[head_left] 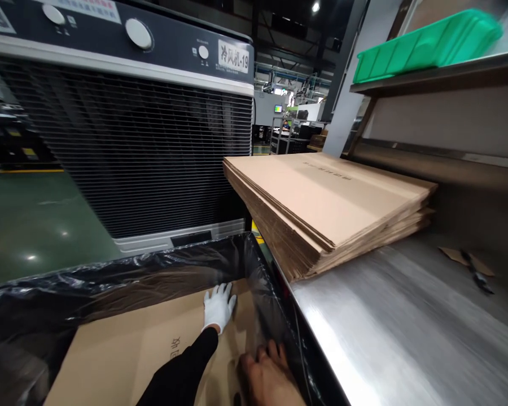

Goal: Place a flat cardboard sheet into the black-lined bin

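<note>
My left hand [219, 307], in a white glove with a black sleeve, lies flat with its fingers spread on a brown cardboard sheet [148, 349]. The sheet lies inside a bin lined with black plastic film [110, 276]. My bare right hand [266, 375] sits at the sheet's right edge, its fingers curled against the film. Whether it grips anything is hidden. A stack of flattened cardboard sheets [322, 208] lies on the steel table [389, 321], just beyond both hands.
A large air cooler [122, 146] with a dark grille stands beyond the bin. A green plastic tray [423, 48] sits on a shelf at upper right. A dark tool [474, 270] lies on a cardboard scrap on the table. A green factory floor [34, 225] spreads at left.
</note>
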`<action>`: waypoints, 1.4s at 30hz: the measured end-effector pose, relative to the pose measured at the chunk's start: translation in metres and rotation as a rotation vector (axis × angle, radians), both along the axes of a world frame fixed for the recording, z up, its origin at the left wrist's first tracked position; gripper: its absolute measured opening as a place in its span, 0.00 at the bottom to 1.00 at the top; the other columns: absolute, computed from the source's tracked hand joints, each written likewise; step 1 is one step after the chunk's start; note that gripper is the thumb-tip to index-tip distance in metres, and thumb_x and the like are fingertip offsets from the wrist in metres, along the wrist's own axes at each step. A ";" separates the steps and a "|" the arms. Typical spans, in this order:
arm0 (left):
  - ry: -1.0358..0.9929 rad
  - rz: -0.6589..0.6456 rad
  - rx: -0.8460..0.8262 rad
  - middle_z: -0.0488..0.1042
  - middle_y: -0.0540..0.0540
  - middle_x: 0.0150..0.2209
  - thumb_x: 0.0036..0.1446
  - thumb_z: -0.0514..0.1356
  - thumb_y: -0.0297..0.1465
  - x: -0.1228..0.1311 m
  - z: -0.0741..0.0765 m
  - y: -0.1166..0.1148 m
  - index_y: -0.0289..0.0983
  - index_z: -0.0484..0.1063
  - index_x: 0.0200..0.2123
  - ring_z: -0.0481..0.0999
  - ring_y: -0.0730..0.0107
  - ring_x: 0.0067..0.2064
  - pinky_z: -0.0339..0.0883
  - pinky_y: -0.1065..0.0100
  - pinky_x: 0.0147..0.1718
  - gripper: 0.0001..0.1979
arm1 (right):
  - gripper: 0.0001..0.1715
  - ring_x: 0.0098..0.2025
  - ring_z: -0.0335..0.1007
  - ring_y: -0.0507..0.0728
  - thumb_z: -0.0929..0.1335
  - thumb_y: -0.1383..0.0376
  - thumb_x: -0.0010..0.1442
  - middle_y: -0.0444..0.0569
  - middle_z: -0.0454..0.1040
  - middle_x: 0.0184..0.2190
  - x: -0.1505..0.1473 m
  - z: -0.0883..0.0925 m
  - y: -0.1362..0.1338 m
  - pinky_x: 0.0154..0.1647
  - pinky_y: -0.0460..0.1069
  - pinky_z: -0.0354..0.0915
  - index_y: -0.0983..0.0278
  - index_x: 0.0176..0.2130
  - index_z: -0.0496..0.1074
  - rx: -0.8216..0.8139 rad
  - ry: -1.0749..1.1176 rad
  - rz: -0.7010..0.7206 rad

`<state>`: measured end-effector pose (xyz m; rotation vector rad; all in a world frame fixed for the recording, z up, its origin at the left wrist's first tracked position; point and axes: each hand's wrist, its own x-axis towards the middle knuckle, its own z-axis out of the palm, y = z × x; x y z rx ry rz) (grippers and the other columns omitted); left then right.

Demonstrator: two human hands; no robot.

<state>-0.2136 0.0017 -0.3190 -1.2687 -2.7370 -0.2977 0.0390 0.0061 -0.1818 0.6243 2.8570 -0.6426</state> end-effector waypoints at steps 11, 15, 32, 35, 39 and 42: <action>0.042 0.295 -0.075 0.62 0.40 0.63 0.64 0.57 0.39 -0.077 0.000 -0.161 0.41 0.62 0.62 0.58 0.47 0.65 0.50 0.36 0.61 0.24 | 0.29 0.63 0.59 0.73 0.60 0.74 0.62 0.60 0.70 0.57 0.016 0.001 -0.016 0.66 0.67 0.50 0.61 0.59 0.69 0.172 0.010 -0.012; -0.032 0.454 -0.145 0.59 0.39 0.65 0.64 0.56 0.41 -0.118 0.003 -0.233 0.41 0.60 0.63 0.56 0.45 0.66 0.49 0.35 0.61 0.26 | 0.31 0.63 0.58 0.76 0.61 0.75 0.60 0.61 0.70 0.57 0.015 -0.004 -0.013 0.64 0.69 0.50 0.61 0.61 0.68 0.188 -0.040 0.022; -0.139 -0.156 -0.549 0.42 0.36 0.72 0.65 0.52 0.39 0.012 0.026 -0.370 0.42 0.50 0.69 0.36 0.45 0.71 0.34 0.42 0.66 0.32 | 0.24 0.60 0.63 0.64 0.65 0.70 0.66 0.52 0.72 0.52 0.005 0.040 -0.010 0.62 0.68 0.55 0.62 0.60 0.65 0.180 -0.219 0.108; -0.294 -0.537 -0.604 0.42 0.42 0.72 0.52 0.65 0.39 0.061 0.042 -0.379 0.54 0.48 0.68 0.38 0.46 0.71 0.35 0.41 0.66 0.43 | 0.21 0.58 0.65 0.63 0.66 0.67 0.66 0.51 0.73 0.50 0.007 0.044 -0.011 0.61 0.67 0.57 0.62 0.58 0.66 0.193 -0.228 0.132; -0.364 -0.793 -0.583 0.45 0.33 0.70 0.45 0.69 0.33 0.102 0.048 -0.348 0.49 0.51 0.68 0.43 0.34 0.69 0.39 0.30 0.62 0.48 | 0.19 0.58 0.65 0.63 0.67 0.64 0.67 0.51 0.73 0.49 0.008 0.048 -0.011 0.62 0.67 0.57 0.64 0.56 0.68 0.204 -0.250 0.142; -0.374 -0.937 -0.504 0.47 0.36 0.71 0.46 0.68 0.33 0.119 0.045 -0.302 0.51 0.51 0.68 0.44 0.38 0.70 0.37 0.32 0.64 0.47 | 0.19 0.58 0.65 0.63 0.67 0.63 0.66 0.51 0.73 0.49 0.006 0.050 -0.011 0.62 0.67 0.56 0.64 0.56 0.68 0.197 -0.254 0.137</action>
